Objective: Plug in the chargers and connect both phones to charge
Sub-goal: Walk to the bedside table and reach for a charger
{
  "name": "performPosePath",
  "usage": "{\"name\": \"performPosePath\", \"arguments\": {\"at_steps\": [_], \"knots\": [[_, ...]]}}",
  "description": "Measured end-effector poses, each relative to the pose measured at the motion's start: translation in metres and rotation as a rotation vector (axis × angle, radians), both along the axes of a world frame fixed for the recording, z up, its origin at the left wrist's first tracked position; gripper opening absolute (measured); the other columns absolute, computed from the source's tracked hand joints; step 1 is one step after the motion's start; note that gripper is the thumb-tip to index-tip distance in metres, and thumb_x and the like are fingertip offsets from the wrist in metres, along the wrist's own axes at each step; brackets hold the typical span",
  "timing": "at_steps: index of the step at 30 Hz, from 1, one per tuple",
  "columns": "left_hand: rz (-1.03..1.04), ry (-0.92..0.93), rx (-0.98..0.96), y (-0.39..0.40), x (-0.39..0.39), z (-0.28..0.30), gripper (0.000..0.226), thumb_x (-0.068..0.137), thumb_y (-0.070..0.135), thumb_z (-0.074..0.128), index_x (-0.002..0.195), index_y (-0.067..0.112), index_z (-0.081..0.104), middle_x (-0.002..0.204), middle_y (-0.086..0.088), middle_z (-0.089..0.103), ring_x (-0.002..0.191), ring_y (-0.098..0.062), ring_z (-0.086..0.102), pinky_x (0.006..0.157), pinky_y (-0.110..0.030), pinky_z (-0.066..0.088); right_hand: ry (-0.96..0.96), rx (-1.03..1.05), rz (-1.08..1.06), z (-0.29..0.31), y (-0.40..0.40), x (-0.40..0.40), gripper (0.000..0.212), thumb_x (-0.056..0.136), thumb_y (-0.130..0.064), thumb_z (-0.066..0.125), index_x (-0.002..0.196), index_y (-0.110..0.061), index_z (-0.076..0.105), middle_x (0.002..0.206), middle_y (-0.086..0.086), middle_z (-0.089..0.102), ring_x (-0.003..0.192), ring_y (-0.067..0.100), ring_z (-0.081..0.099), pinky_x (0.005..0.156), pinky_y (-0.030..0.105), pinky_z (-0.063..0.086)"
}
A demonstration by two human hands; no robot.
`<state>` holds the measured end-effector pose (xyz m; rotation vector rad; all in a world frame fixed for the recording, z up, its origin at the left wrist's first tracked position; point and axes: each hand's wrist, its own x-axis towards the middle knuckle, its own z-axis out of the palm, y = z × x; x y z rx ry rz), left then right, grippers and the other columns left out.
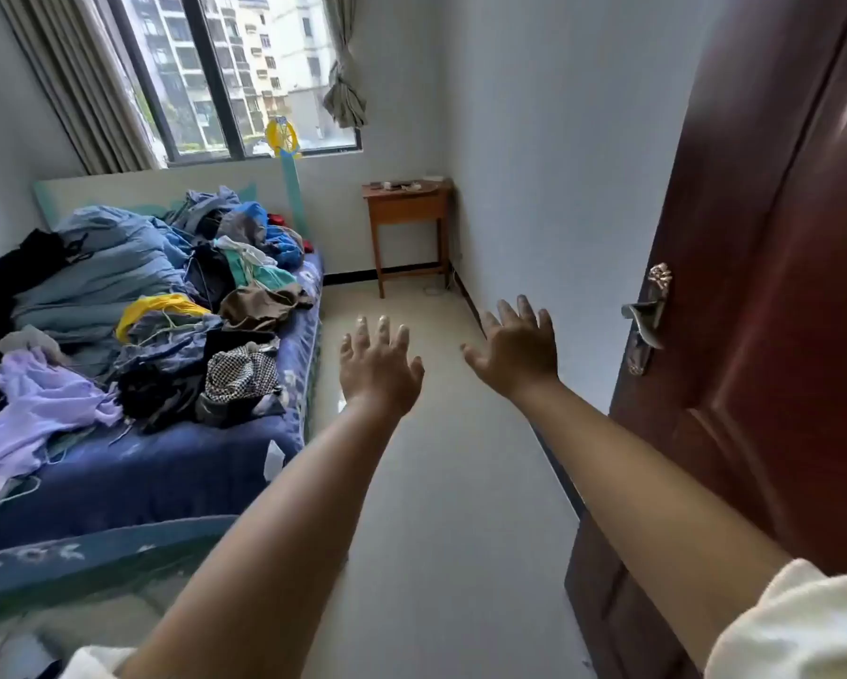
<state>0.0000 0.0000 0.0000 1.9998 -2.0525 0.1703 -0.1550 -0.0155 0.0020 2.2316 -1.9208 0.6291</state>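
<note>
My left hand (379, 367) and my right hand (519, 347) are stretched out in front of me over the pale floor, fingers spread, holding nothing. Far ahead in the corner stands a small wooden side table (409, 208) with a few small dark and white items (397, 185) on top, too small to identify. A thin cable (448, 281) hangs by the wall at the table's foot. No phone or charger can be told apart from here.
A bed (166, 463) with a blue sheet and a heap of clothes fills the left side. A dark red door (774, 335) with a metal handle (644, 318) stands open on the right. A strip of floor (436, 482) runs between them to the window wall.
</note>
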Motion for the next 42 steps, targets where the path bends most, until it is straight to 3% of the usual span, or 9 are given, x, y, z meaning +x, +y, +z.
{"name": "performPosePath", "arguments": {"at_steps": [6,18,28,42], "knots": [[0.049,-0.031,0.187,-0.131,-0.002,-0.037,0.051,0.094,0.038,0.032,0.141,0.020,0.020,0.154,-0.006,0.015,0.142,-0.029,0.004,0.114,-0.041,0.005,0.029,0.186,0.035,-0.042,-0.131,0.003,0.056,0.092,-0.041,0.046,0.138,-0.013,0.034,0.151,0.013,0.029,0.141,0.032,0.016,0.115,0.048,0.013],[0.145,-0.044,0.248,-0.378,0.062,-0.055,0.051,0.095,0.037,0.029,0.142,0.020,0.019,0.154,-0.006,0.015,0.141,-0.029,0.002,0.114,-0.042,0.003,0.141,0.224,0.152,-0.060,-0.396,0.070,0.054,0.092,-0.039,0.046,0.137,-0.012,0.035,0.149,0.012,0.032,0.140,0.030,0.020,0.113,0.047,0.017],[0.087,-0.051,0.210,-0.650,0.135,-0.045,0.051,0.095,0.036,0.030,0.141,0.017,0.020,0.154,-0.007,0.016,0.141,-0.030,0.004,0.114,-0.042,0.006,0.081,0.247,0.075,-0.056,-0.659,0.131,0.054,0.091,-0.041,0.048,0.134,-0.010,0.040,0.145,0.013,0.038,0.137,0.030,0.026,0.110,0.044,0.024],[0.028,-0.001,0.205,-1.055,0.166,-0.050,0.050,0.095,0.035,0.031,0.141,0.018,0.021,0.154,-0.006,0.015,0.142,-0.028,0.004,0.114,-0.041,0.006,0.028,0.224,-0.009,-0.058,-1.067,0.152,0.053,0.091,-0.043,0.048,0.131,-0.010,0.043,0.141,0.012,0.042,0.134,0.028,0.030,0.108,0.041,0.027]]}}
